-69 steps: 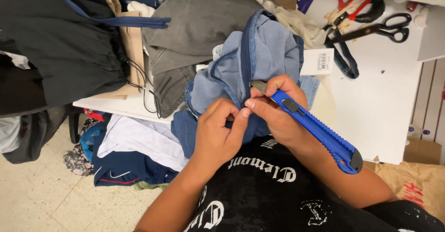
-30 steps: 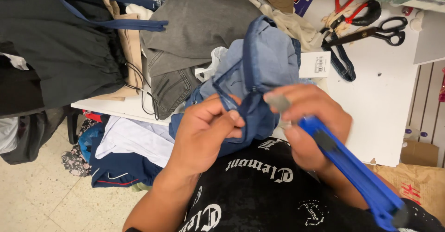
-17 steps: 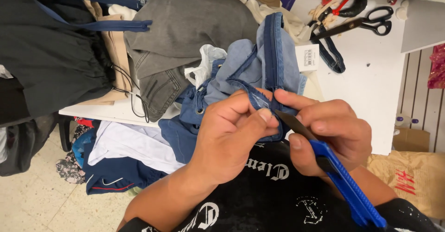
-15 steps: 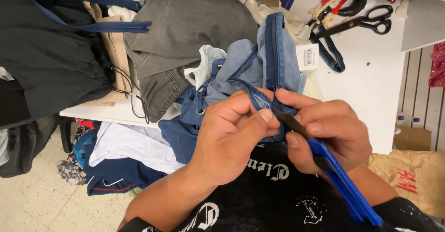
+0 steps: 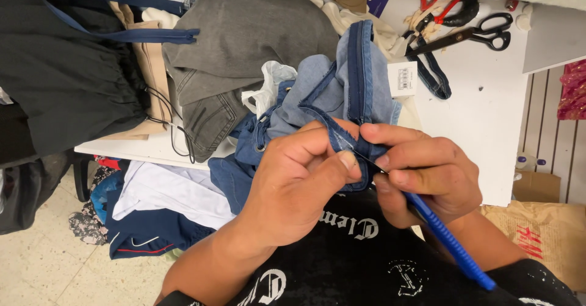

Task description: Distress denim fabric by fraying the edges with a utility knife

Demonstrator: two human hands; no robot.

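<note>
We curl our left hand (image 5: 293, 184) palm down, thumb and fingers pinched on the blue denim garment (image 5: 329, 104) held over our lap at the white table (image 5: 482, 123) edge. Our right hand (image 5: 427, 174) closes around the blue utility knife (image 5: 448, 242), blade at the seam.

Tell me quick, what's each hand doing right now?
Left hand: closed, pinching the blue denim garment at a seam.
Right hand: closed around a blue utility knife, blade at the seam.
</note>
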